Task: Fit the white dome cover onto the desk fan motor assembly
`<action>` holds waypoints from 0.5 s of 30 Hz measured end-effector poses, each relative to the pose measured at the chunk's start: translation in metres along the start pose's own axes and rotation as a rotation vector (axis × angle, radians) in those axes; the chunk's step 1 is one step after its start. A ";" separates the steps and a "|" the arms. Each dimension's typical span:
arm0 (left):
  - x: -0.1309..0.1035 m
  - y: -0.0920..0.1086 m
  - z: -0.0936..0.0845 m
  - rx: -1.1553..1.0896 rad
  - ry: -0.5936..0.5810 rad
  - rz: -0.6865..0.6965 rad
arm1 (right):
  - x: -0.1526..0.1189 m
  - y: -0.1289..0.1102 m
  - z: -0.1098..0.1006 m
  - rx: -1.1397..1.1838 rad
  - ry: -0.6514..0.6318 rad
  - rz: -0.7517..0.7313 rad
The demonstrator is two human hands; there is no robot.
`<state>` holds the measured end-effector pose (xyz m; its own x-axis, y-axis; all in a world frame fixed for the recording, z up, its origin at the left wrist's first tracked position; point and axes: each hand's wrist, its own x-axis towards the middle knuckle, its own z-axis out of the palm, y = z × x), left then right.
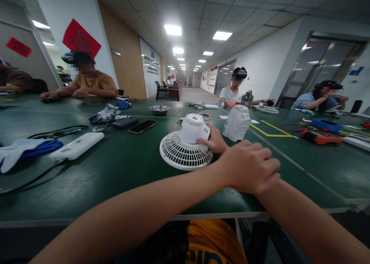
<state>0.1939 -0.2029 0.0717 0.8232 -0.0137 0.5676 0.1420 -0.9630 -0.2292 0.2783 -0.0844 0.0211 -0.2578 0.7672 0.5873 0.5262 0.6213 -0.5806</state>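
A white fan head (pixel 195 129) with a rounded housing rests grille-down on the green table. My right hand (pixel 215 138) grips the right side of its housing, thumb toward me and fingers behind. My left hand (pixel 250 165) crosses over and lies closed around my right wrist, hiding part of it. Just beyond my hands, to the right of the fan head, stands a white plastic housing (pixel 237 123) with vent slots.
On the green table (pixel 124 183) lie a phone (pixel 142 126), a metal bowl (pixel 159 109), a white power bank (pixel 77 145), gloves (pixel 27 150), cables and an orange-black tool (pixel 321 137). Several people sit around its far side.
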 end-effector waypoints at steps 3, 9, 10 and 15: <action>0.034 0.025 0.030 -0.268 -0.256 0.040 | 0.002 0.002 -0.004 -0.024 -0.075 -0.063; 0.062 0.020 0.045 -0.543 -0.396 0.216 | 0.006 0.009 -0.005 -0.024 -0.097 -0.075; 0.065 0.018 0.044 -0.516 -0.387 0.230 | 0.007 0.009 -0.004 -0.023 -0.092 -0.073; 0.072 0.017 0.042 -0.388 -0.390 0.140 | 0.007 0.008 -0.003 -0.034 -0.091 -0.068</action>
<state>0.2789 -0.2088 0.0752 0.9721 -0.1189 0.2021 -0.1351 -0.9885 0.0683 0.2832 -0.0744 0.0223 -0.3658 0.7357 0.5700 0.5315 0.6679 -0.5210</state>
